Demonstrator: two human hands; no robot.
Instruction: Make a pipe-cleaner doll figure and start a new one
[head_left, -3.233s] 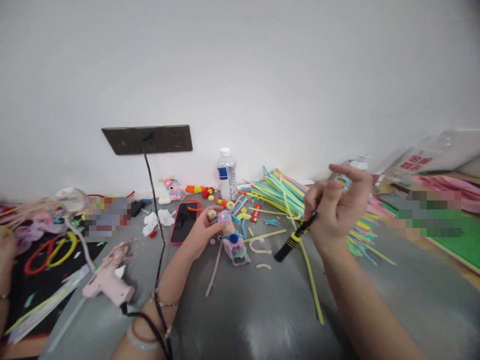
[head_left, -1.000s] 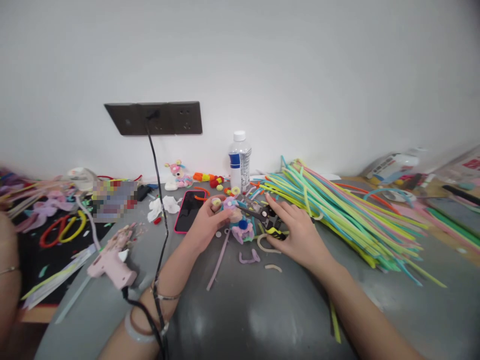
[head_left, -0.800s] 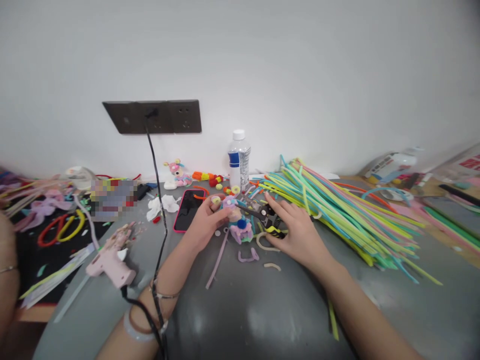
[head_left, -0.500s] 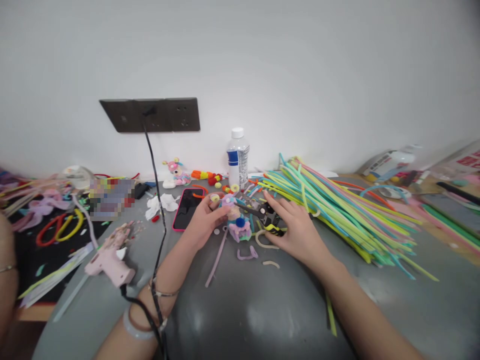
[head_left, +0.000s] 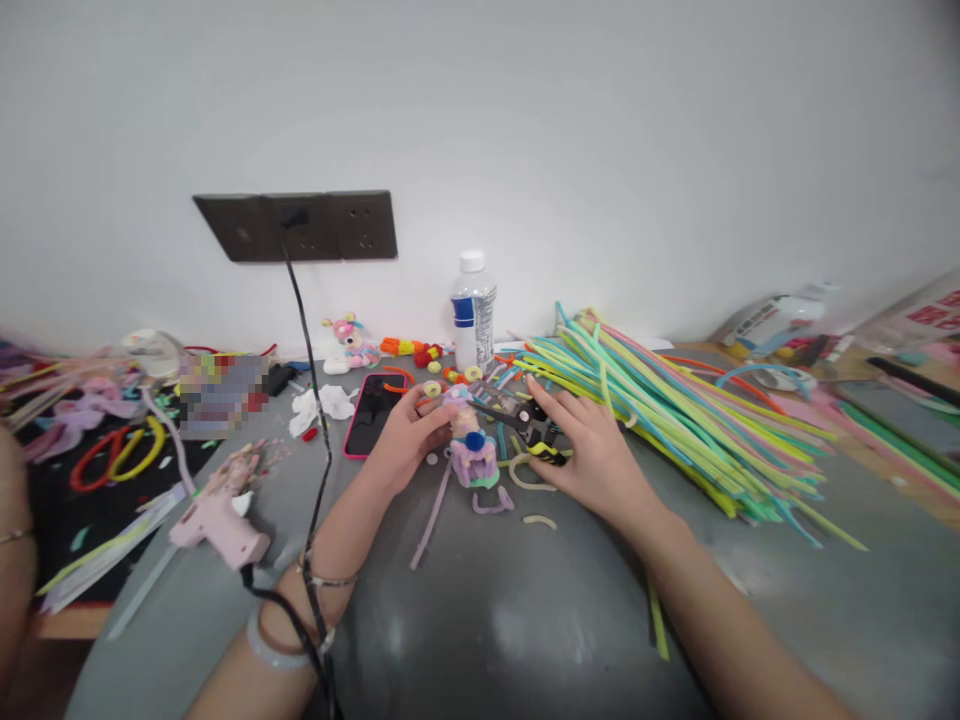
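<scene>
- Head view, near middle: the left hand (head_left: 409,440) has thumb and fingers closed in a pinch on the small doll (head_left: 472,440), which stands on the grey table (head_left: 540,610).
- Just right, the right hand (head_left: 596,455) is partly curled around the pliers (head_left: 525,416), whose tips point left at the doll; whether they touch it, I cannot tell.
- Those tips could nick the doll or a left finger if squeezed off target, since all sit close together.
- The black cord (head_left: 300,320) crosses the left forearm; lifting that arm could snag it and perhaps drag the glue gun (head_left: 221,530), near left.
</scene>
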